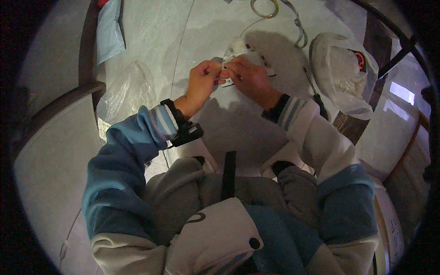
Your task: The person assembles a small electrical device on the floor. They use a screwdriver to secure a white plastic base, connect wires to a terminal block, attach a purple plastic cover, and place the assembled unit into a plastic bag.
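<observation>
Two-handed pinch: left hand (204, 80), right hand (251, 78), fingertips bunched, can't tell what they're grasping
White gadget (239, 46): dark bits around it, half-hidden from me

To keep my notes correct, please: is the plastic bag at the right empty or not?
Not empty: a black-and-orange item and beige material show inside the plastic bag.
</observation>
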A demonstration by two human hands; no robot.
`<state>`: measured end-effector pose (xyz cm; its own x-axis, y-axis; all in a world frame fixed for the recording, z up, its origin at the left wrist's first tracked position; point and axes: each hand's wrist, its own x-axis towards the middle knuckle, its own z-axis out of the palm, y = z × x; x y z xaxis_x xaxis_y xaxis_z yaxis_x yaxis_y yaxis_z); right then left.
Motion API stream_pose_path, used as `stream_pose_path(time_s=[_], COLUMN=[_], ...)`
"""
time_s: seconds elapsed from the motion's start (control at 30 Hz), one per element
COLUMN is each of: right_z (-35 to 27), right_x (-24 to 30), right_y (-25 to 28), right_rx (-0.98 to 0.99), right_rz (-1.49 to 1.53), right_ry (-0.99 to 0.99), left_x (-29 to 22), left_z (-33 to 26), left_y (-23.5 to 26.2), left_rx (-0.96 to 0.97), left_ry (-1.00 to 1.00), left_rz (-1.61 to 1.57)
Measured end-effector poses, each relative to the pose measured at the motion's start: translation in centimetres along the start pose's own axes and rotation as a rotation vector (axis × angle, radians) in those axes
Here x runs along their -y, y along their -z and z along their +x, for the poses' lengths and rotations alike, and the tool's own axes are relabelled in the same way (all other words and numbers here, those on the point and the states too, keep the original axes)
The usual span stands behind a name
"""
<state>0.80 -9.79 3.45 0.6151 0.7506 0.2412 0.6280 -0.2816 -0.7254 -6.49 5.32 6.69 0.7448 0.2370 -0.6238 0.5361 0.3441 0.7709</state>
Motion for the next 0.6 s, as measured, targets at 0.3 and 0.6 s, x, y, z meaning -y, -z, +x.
stream_pose_path(time_s=[0.3, 0.6], right_z=[0.9, 1.3], right_x=[-1.1, -0.6], right_y=[0.3, 1.1], right_rx=[-0.044, 0.231], right_rz=[0.292, 0.722], right_ry=[-0.267, -0.641], left_x=[-1.9, -1.6], left_z=[0.9, 1.0], left_y=[1.3, 1.8], left_rx=[0.169, 0.224], left_ry=[0.097, 0.072], left_rz=[0.056, 0.059])
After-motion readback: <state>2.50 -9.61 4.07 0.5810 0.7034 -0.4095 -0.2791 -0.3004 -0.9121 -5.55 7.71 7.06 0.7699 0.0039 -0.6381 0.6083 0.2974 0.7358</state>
